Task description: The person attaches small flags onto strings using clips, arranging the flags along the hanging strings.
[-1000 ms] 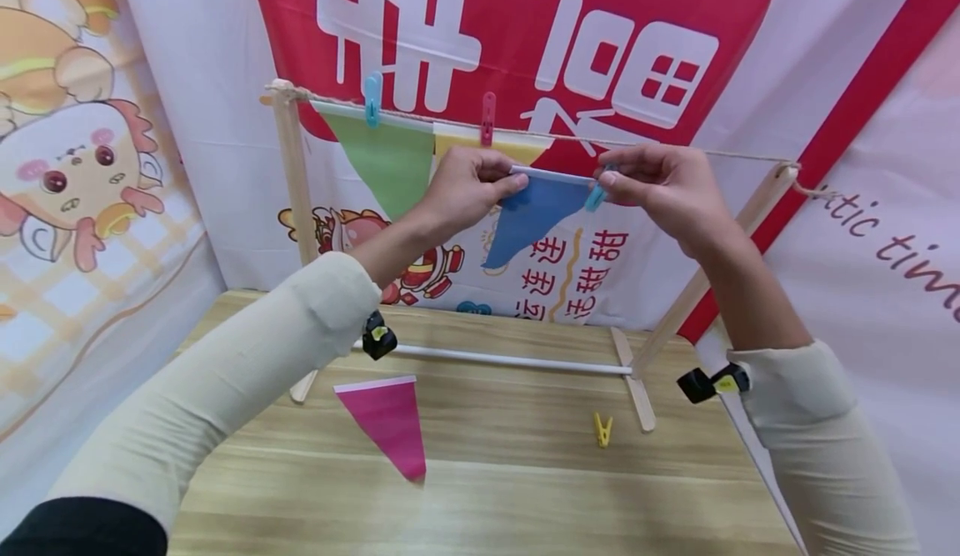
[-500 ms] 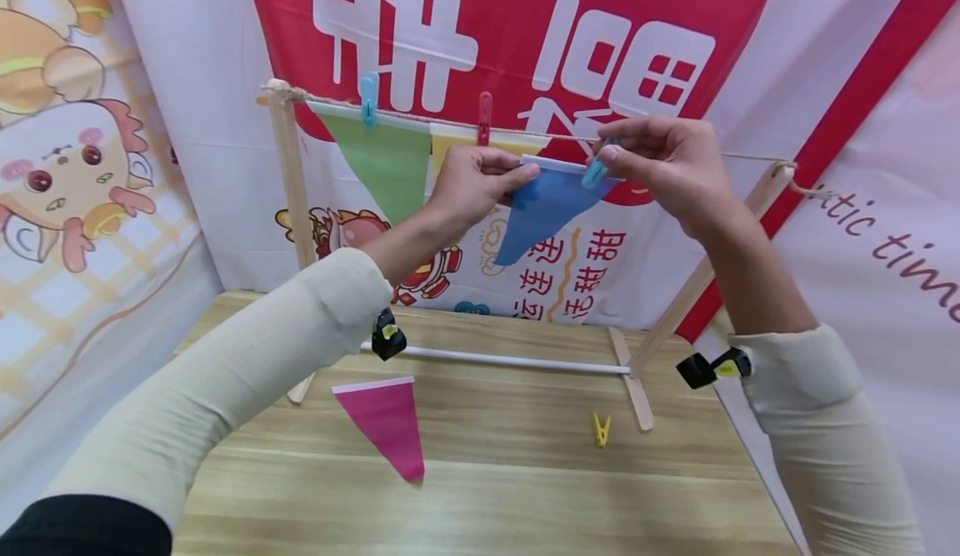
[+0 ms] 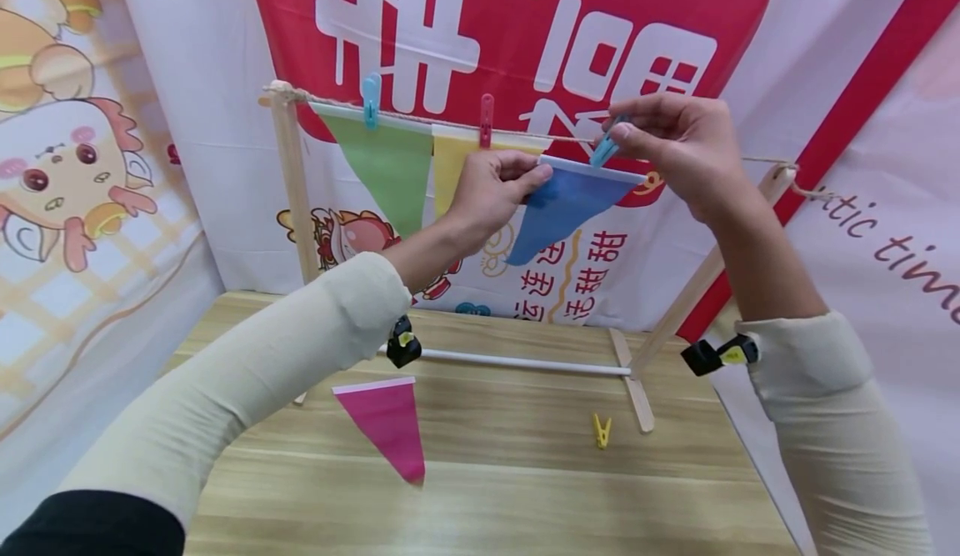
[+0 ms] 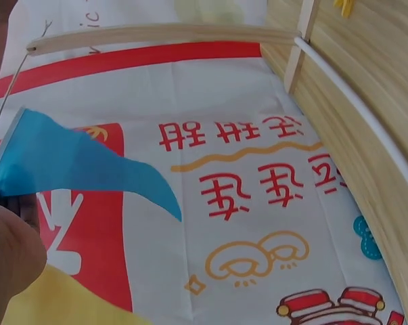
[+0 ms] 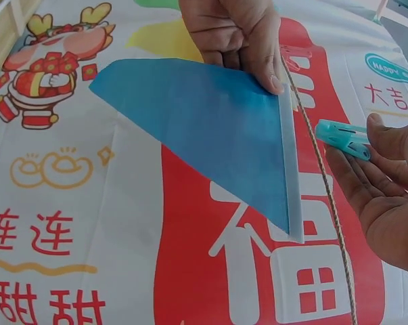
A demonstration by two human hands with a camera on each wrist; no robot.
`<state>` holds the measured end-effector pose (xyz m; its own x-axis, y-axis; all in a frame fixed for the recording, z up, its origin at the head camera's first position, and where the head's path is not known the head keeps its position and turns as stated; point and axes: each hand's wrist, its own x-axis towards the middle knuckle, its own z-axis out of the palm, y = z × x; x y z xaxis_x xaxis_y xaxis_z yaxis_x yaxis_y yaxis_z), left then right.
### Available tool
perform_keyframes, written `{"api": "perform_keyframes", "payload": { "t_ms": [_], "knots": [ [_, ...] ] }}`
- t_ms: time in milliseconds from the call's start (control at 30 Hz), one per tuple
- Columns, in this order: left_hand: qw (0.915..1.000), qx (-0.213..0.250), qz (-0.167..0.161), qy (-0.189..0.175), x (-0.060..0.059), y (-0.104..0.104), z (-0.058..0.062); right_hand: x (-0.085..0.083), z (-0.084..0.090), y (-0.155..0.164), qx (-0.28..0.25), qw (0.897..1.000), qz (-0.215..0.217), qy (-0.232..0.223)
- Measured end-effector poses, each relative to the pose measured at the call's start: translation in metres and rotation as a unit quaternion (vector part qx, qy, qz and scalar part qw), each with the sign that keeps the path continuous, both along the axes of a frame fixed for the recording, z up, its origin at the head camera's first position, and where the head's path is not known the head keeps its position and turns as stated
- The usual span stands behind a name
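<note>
My left hand [image 3: 491, 189] pinches one top corner of a blue triangular pennant [image 3: 573, 197], whose white top band [image 5: 293, 176] runs close below the twine [image 5: 325, 183]. Between thumb and fingers my right hand [image 3: 686, 143] holds a light blue clothespin [image 3: 606, 149], its tip toward the twine and the band. In the right wrist view that clothespin [image 5: 344, 137] is beside the twine, apart from the pennant. To the left, a green pennant [image 3: 386, 156] hangs by another light blue clothespin [image 3: 371, 99], and a yellow pennant [image 3: 448, 164] by a red clothespin [image 3: 487, 120].
The twine is strung between two wooden posts [image 3: 294, 181] joined low down by a white rod [image 3: 517, 362]. A magenta pennant [image 3: 386, 423] and a yellow clothespin [image 3: 602, 431] lie on the wooden table [image 3: 525, 506]. A printed cloth [image 3: 247, 231] hangs behind.
The left hand has carried the blue pennant to the right along the twine. My right hand has risen slightly with the clothespin, away from the pennant's far corner.
</note>
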<state>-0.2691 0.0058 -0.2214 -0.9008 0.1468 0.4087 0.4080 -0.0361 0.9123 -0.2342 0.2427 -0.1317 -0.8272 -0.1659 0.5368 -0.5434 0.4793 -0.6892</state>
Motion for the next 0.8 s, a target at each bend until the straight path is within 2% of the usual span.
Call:
{"api": "perform_keyframes", "payload": {
  "t_ms": [233, 600, 800],
  "knots": [
    [0.9994, 0.028, 0.018, -0.007, 0.006, 0.013, 0.001, -0.003, 0.007, 0.001, -0.004, 1.0, 0.006, 0.012],
    [0.9992, 0.02, 0.036, -0.003, 0.004, 0.018, 0.006, -0.011, 0.017, 0.004, -0.007, 1.0, -0.011, 0.011],
    [0.9993, 0.022, 0.028, 0.002, 0.004, 0.019, 0.008, -0.016, 0.023, 0.004, 0.006, 0.999, -0.032, 0.0]
  ]
}}
